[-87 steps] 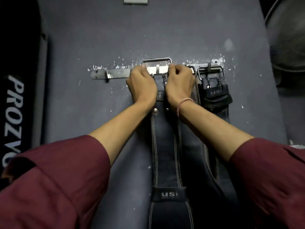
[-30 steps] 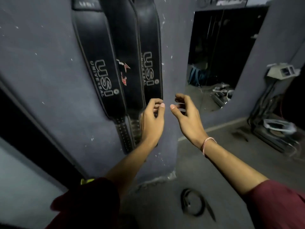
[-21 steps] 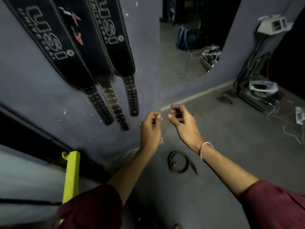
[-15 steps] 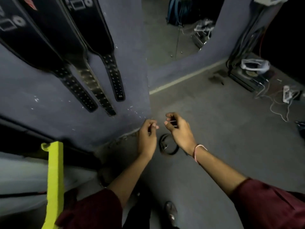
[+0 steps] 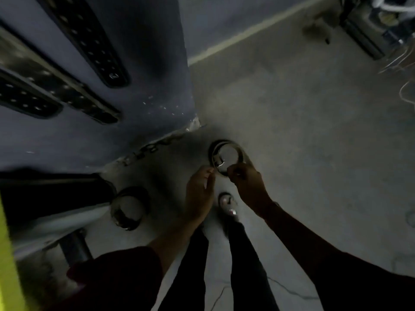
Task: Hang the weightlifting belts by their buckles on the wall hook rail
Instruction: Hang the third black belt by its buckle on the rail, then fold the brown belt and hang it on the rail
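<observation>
Your hands, left [image 5: 199, 189] and right [image 5: 246, 182], hover together, fingers curled, holding nothing. The coiled belt [image 5: 225, 157] lies on the floor just beyond them, near the wall's corner; right hand nearer.

no readable text, label, brand or number; the picture is dark and blurred, and nothing legible shows on any surface.

Black hanging belt tails [image 5: 92, 41] (rows of pale punched holes), grey floor [image 5: 314, 142], yellow-green post [image 5: 6, 265], maroon sleeves [image 5: 116, 279].
</observation>
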The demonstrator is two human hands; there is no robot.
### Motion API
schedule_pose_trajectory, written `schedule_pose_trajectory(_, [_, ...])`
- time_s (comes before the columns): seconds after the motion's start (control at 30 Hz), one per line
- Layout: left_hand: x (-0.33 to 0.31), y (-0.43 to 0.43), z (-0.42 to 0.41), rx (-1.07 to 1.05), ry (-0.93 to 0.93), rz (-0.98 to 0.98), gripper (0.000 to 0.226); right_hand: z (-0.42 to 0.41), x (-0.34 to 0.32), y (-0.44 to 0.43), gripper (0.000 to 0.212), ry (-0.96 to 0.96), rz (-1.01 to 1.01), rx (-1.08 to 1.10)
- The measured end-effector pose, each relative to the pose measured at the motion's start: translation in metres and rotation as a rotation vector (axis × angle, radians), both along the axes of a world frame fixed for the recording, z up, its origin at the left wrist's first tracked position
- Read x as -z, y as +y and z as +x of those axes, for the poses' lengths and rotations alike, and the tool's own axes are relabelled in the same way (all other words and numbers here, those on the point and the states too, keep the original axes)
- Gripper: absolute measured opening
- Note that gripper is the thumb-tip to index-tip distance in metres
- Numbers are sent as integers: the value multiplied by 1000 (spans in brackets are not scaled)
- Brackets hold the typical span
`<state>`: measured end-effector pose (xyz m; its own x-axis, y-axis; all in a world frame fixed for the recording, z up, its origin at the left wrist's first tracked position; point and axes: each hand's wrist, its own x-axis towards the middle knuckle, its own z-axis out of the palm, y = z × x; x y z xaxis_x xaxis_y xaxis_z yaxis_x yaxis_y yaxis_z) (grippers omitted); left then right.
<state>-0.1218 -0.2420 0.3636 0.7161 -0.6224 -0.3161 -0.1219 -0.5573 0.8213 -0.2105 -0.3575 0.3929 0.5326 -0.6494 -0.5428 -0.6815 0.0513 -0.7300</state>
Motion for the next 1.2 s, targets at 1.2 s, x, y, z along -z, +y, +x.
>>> schedule_pose_trajectory(1.2, [480, -99, 56, 331, 318, 107, 68, 46, 528, -78, 34, 412, -206, -157])
